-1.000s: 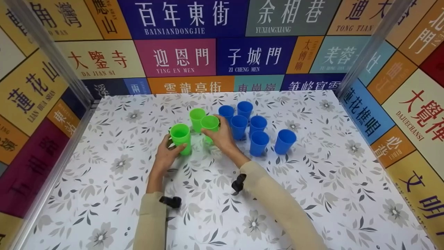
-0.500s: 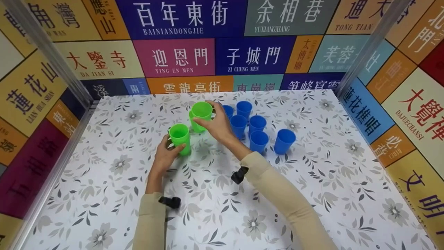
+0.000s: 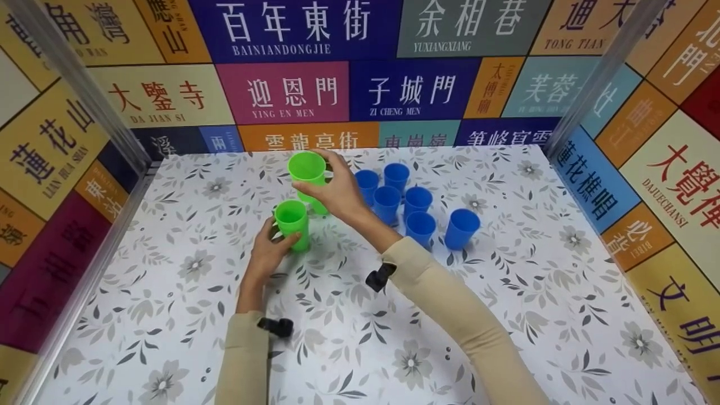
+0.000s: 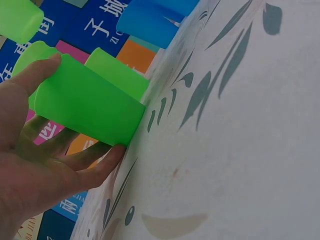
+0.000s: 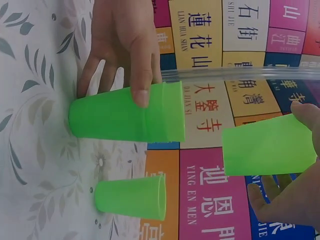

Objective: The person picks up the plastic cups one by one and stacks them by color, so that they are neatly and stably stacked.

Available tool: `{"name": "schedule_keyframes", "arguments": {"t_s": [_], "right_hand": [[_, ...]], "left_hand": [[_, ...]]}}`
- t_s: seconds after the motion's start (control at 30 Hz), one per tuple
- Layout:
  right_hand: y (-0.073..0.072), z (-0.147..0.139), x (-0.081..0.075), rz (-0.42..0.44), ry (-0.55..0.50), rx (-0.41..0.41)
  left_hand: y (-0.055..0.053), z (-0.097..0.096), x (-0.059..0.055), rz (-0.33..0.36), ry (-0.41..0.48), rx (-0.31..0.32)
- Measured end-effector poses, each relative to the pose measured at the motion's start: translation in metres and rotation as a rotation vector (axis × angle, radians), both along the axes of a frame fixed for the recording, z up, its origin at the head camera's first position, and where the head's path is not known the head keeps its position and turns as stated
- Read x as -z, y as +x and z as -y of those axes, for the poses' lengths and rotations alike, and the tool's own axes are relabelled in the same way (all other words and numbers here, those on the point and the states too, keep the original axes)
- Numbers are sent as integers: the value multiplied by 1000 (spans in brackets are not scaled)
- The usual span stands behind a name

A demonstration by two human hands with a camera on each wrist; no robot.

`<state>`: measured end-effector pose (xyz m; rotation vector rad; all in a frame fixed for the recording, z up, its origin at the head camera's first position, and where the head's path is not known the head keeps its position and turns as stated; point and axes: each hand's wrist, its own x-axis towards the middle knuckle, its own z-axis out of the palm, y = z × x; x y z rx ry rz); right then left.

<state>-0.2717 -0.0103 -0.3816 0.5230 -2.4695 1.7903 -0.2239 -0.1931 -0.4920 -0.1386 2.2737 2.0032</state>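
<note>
My left hand (image 3: 267, 250) grips a green cup (image 3: 300, 229) that stands upright on the patterned tabletop. A second rim line shows near its top in the right wrist view, as if cups are nested there. In my right hand (image 3: 342, 194) another green cup (image 5: 270, 147) is held up off the table, thumb on the near side and fingers round the far side. A third green cup (image 5: 131, 197) stands on the table beyond the left hand's cup. The raised cup mostly covers it in the head view.
Several blue cups (image 3: 387, 205) stand close together right of the green ones, with one blue cup (image 3: 462, 229) a little apart at the right. Panels with printed signs (image 3: 281, 93) enclose the back and sides of the table (image 3: 360, 349).
My right hand has lifted its green cup off the table and carried it left and away from me, past the standing green cup. The left hand and its cup have stayed in place.
</note>
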Motion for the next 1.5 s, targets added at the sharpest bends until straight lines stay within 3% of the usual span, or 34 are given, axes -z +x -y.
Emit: {"name": "schedule_keyframes", "arguments": {"t_s": [0.17,0.27,0.47,0.7,0.87,1.07,1.33,1.43,1.5], "right_hand": [[0,8,2,3,18,-41],[1,12,3,16,11,-70],[2,18,10,42,24,-102],[1,25,24,39,31,-128],[-1,24,34,91,67,-125],[-4,18,35,104,56,-147],[-16,11,35,102,3,-85],[-20,10,38,113,-10,-43],[-24,10,41,120,-19,-14]], "left_hand": [[-9,5,20,-13,7,-9],[-10,6,24,-42,2,-13],[-10,6,23,-71,-47,-15],[-10,7,22,-88,-30,-30],[-11,6,22,-71,-29,-27],[-12,5,22,-55,-51,-34],[-11,6,24,-49,-27,-20],[-4,3,11,-35,-25,-11],[-4,3,8,-24,-18,-8]]}}
